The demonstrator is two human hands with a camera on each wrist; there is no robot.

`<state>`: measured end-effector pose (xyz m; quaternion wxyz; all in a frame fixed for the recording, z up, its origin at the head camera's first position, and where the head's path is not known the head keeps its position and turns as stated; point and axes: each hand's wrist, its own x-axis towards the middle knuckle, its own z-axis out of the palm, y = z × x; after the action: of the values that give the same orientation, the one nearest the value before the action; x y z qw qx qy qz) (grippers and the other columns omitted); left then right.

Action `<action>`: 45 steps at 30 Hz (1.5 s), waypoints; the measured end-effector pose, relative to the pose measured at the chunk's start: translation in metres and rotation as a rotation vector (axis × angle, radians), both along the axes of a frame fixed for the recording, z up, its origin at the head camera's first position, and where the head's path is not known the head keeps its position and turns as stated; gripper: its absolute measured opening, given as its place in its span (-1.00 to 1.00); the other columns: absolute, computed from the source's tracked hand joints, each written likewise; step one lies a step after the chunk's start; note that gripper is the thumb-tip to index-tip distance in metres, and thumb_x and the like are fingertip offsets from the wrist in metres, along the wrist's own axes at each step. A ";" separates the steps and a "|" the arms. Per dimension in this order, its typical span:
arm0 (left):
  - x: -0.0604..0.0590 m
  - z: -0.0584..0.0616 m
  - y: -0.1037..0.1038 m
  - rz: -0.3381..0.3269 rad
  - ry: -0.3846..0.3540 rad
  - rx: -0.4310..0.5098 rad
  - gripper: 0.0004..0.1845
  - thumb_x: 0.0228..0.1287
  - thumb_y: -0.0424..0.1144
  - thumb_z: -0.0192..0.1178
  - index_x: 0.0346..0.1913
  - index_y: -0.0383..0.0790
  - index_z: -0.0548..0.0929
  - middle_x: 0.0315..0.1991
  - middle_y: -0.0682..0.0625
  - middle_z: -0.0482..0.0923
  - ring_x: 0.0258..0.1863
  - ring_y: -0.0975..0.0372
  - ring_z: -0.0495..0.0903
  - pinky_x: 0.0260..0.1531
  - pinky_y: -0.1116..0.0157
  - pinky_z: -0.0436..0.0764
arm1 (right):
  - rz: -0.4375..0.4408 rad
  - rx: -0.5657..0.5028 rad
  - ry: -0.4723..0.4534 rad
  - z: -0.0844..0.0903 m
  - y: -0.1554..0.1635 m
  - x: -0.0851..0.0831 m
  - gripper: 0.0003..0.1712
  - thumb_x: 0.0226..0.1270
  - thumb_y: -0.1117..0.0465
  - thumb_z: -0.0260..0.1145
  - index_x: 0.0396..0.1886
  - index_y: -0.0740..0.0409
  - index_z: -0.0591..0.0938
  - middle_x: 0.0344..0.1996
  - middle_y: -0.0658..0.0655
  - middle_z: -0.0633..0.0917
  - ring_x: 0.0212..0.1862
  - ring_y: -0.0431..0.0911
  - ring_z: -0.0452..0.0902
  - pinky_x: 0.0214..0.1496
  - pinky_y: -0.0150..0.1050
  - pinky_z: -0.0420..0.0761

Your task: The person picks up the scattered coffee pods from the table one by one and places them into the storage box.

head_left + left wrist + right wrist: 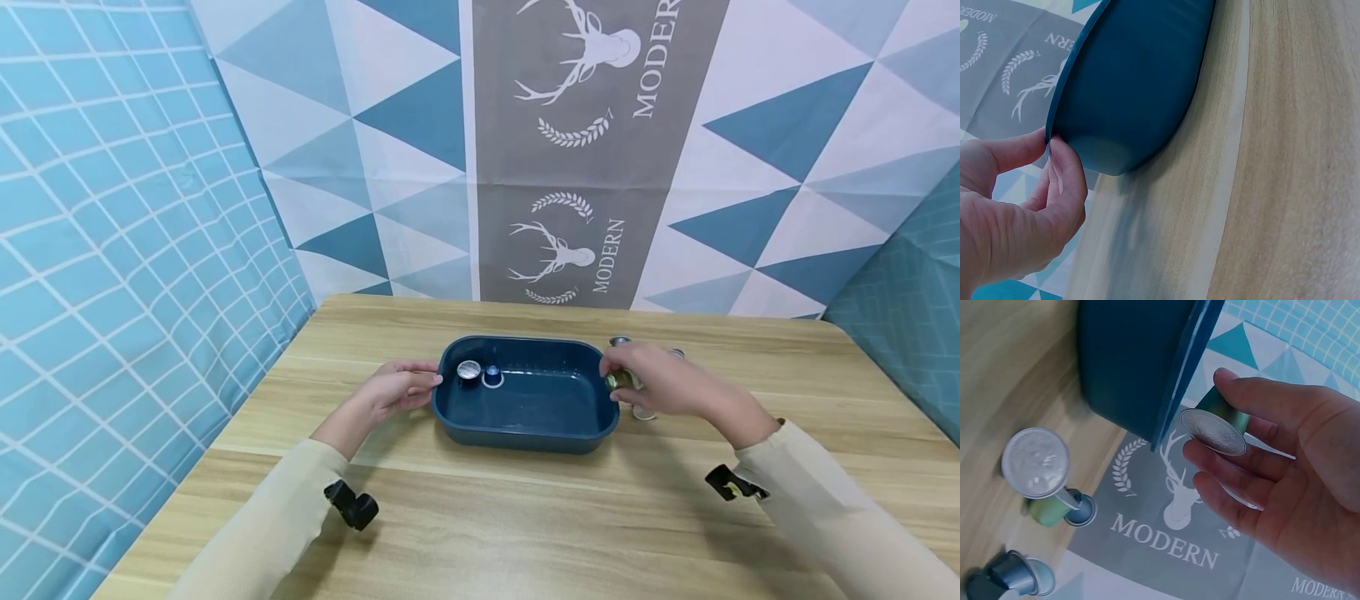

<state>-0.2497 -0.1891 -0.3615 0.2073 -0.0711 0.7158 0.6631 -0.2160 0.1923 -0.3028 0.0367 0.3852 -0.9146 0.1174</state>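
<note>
A dark blue plastic tray (pixel 525 433) sits mid-table, with a silver-topped capsule (pixel 469 370) and a blue capsule (pixel 492 376) in its left end. My left hand (pixel 401 385) pinches the tray rim (pixel 1054 119) at its left end. My right hand (pixel 660 383) pinches a green capsule (pixel 1219 422) with a foil lid, held beside the tray's right rim (pixel 1182 375). More capsules stand on the table to the right: a green one (pixel 1038 469), a blue one (pixel 1080 510) and a grey one (pixel 1013 570).
The wooden table (pixel 525 517) is backed by a patterned cloth with deer prints (pixel 570 250). Blue grid fabric (pixel 112 292) hangs at the left. A capsule (pixel 619 342) stands behind my right hand.
</note>
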 end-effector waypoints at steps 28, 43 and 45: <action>-0.001 -0.002 0.000 -0.006 0.013 0.000 -0.53 0.31 -0.32 0.20 0.24 -0.37 0.43 -0.26 0.10 0.58 -0.30 0.36 0.57 -0.25 0.48 0.62 | 0.072 -0.007 0.008 0.017 -0.022 -0.011 -0.79 0.12 0.34 0.44 -0.26 0.17 0.59 -0.36 0.03 0.63 -0.35 -0.23 0.45 -0.28 -0.26 0.60; 0.001 -0.003 -0.001 -0.002 0.001 0.005 -0.52 0.31 -0.32 0.20 0.25 -0.36 0.43 -0.26 0.10 0.58 -0.31 0.36 0.57 -0.27 0.49 0.62 | 0.060 0.005 -0.003 0.021 -0.042 -0.023 -0.80 0.20 0.25 0.40 -0.18 0.13 0.61 -0.30 0.01 0.66 -0.32 -0.24 0.48 -0.21 -0.28 0.60; 0.000 -0.003 0.000 -0.005 0.001 0.002 -0.52 0.31 -0.32 0.20 0.26 -0.35 0.43 -0.26 0.10 0.58 -0.31 0.36 0.57 -0.26 0.49 0.62 | 0.058 0.001 -0.002 0.021 -0.044 -0.025 -0.79 0.20 0.25 0.40 -0.17 0.14 0.62 -0.29 0.02 0.67 -0.31 -0.23 0.49 -0.19 -0.25 0.61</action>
<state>-0.2492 -0.1895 -0.3642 0.2087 -0.0690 0.7153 0.6633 -0.2412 0.1480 -0.2816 0.0323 0.4113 -0.9032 0.1183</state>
